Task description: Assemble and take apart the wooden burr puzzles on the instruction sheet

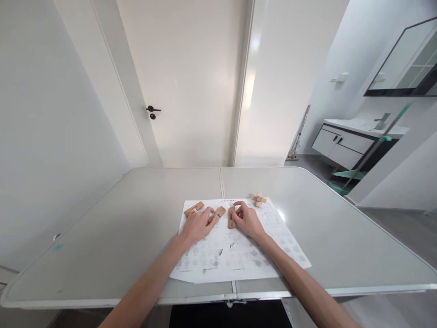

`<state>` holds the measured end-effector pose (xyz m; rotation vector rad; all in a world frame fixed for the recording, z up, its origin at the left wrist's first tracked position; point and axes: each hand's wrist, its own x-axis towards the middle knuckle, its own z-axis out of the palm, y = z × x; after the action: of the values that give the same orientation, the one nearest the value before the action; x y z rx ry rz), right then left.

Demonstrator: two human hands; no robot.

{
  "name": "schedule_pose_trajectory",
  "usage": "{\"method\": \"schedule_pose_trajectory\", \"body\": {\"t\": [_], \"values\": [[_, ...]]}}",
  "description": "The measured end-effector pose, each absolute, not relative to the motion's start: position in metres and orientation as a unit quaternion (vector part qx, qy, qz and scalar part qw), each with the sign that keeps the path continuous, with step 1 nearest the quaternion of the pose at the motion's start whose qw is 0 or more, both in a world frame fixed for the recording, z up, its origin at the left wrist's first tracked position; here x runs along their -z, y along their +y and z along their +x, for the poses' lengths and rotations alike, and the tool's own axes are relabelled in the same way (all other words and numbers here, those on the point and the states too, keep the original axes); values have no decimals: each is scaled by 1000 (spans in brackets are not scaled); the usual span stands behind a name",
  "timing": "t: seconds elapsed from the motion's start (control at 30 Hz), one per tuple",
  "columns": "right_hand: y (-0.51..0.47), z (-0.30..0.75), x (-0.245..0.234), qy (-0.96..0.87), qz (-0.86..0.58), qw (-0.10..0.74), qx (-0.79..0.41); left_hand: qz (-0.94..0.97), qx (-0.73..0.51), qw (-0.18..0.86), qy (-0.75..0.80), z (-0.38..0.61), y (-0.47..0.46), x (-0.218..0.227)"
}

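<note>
On a printed white sheet [235,255] lie three flat, notched wooden puzzle pieces. My left hand [199,226] has its thumb and fingers closed at the lower end of the middle piece [221,211], which lies tilted; the fingers hide part of it. Just beyond that hand is another notched piece [194,208], partly covered by the knuckles. My right hand [248,220] pinches the third piece [231,222], which stands nearly upright in view and bears a small dark mark. An interlocked wooden block cross [258,199] sits at the sheet's far right corner, apart from both hands.
The pale folding table [129,237] has a seam down its middle and a metal rim. Behind it stands a white door [191,82] with a black handle [152,109]. To the right are a washbasin cabinet [343,143] and a green-and-grey broom [375,146].
</note>
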<state>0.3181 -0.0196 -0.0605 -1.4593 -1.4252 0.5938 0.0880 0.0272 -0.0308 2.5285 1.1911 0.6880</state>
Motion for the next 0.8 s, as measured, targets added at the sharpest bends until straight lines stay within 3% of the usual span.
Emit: {"method": "schedule_pose_trajectory", "body": {"t": [0.8], "values": [[-33,307,47,-731,-475,411,-265,897,-292,66,324,88,27,31]]}}
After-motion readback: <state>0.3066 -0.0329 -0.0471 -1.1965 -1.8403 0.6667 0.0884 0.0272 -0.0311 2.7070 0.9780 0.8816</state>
